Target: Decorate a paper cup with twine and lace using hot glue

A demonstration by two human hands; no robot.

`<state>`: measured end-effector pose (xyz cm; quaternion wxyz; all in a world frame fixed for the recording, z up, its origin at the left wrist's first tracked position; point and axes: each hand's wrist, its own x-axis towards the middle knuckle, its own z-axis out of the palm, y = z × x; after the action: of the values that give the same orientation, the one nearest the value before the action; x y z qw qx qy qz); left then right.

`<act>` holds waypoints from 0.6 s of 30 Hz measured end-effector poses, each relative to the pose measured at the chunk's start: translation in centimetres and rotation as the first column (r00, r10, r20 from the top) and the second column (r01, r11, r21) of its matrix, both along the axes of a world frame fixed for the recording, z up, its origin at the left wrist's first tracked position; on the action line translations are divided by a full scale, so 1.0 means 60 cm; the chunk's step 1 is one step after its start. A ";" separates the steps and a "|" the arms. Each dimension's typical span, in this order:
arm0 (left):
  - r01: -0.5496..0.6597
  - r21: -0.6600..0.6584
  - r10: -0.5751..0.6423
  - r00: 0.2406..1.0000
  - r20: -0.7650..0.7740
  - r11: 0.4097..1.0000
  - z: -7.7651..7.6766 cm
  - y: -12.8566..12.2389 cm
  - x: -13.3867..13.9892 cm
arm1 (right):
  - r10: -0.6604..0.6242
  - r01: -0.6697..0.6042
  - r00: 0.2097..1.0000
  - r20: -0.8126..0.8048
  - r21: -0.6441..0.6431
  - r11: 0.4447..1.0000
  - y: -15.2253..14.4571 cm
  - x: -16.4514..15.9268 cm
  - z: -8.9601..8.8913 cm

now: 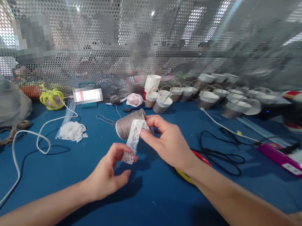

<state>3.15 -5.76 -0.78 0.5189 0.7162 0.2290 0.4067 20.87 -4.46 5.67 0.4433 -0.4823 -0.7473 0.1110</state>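
In my right hand (167,141) the thumb and fingers pinch a white lace strip (135,133) at its upper end. The strip slants down to the left, in front of a cup wrapped in grey-brown twine (126,124) that lies on its side with a white rim facing left. My right fingers reach to the cup's right end; whether they also grip it I cannot tell. At the strip's lower end is my left hand (105,172), its fingertips touching the lace and its thumb held apart. Scissors with red and yellow handles (185,176) lie partly hidden below my right wrist.
Several twine-wrapped cups with handles (208,98) stand at the back right. A lace pile (71,132) and a white cable (16,158) lie left. A purple power strip (287,157) and black cord (224,154) are right. Perforated mesh (102,32) rises behind the blue table (146,221).
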 end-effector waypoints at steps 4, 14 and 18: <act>-0.132 0.229 0.181 0.962 -0.205 0.964 0.005 0.000 -0.007 | 0.000 0.000 1.000 0.011 -0.021 1.000 -0.002 0.003 -0.005; -0.252 0.501 0.291 0.957 0.001 0.828 0.075 -0.002 -0.033 | 0.083 -0.078 0.996 0.039 -0.104 0.992 -0.008 0.011 -0.022; -0.351 0.325 0.320 0.936 0.147 0.878 0.103 0.008 -0.039 | 0.209 -0.199 0.976 0.056 -0.145 0.969 -0.014 0.013 -0.028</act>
<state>0.81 -5.28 5.42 0.3161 0.7266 0.2514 0.5558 21.67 -5.30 3.99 0.3684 -0.4359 -0.7987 0.1905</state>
